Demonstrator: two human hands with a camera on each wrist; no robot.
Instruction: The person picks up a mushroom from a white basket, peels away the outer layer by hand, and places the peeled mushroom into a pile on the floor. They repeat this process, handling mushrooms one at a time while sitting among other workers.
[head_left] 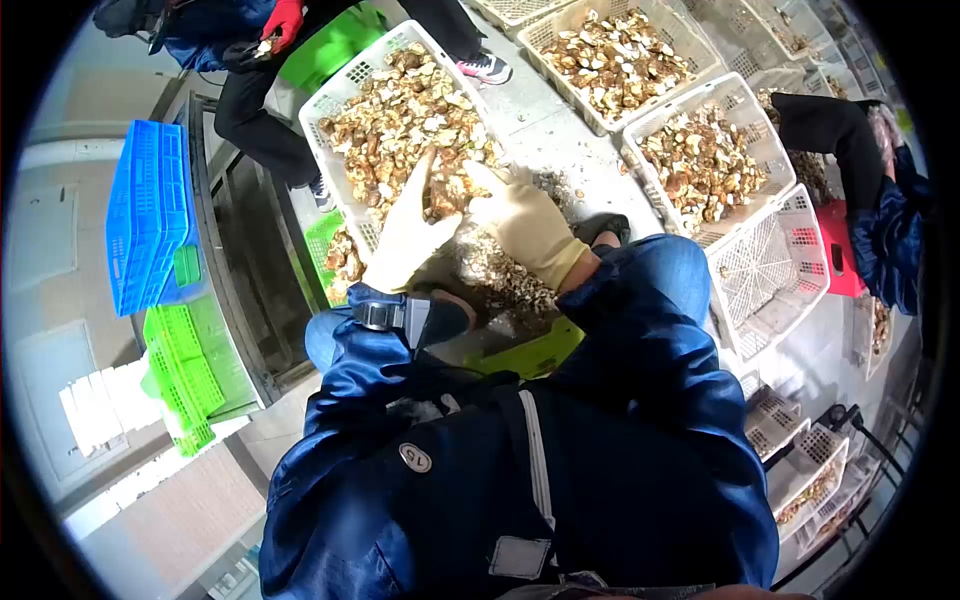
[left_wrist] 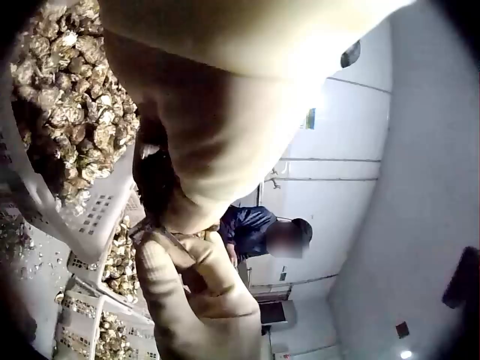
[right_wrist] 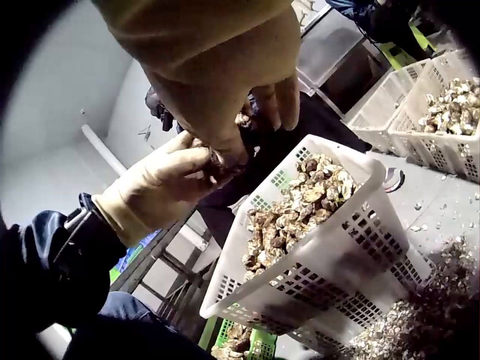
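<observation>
Both hands wear pale cream gloves and meet over the front of a white crate heaped with brown-and-white mushrooms. In the left wrist view, the left hand curls its fingers round a dark brown mushroom, partly hidden by the glove. Close against it, the right hand has bent fingers and its thumb pressed on a thin grey blade, of which only a short edge shows. From the right wrist view, the right hand overlaps the fingertips of the left hand.
Pale trimmings lie piled between the person's knees. More filled white crates stand to the right, near an unfilled crate. Blue crates and green crates are stacked at left. Another person's legs are beside the mushroom crate.
</observation>
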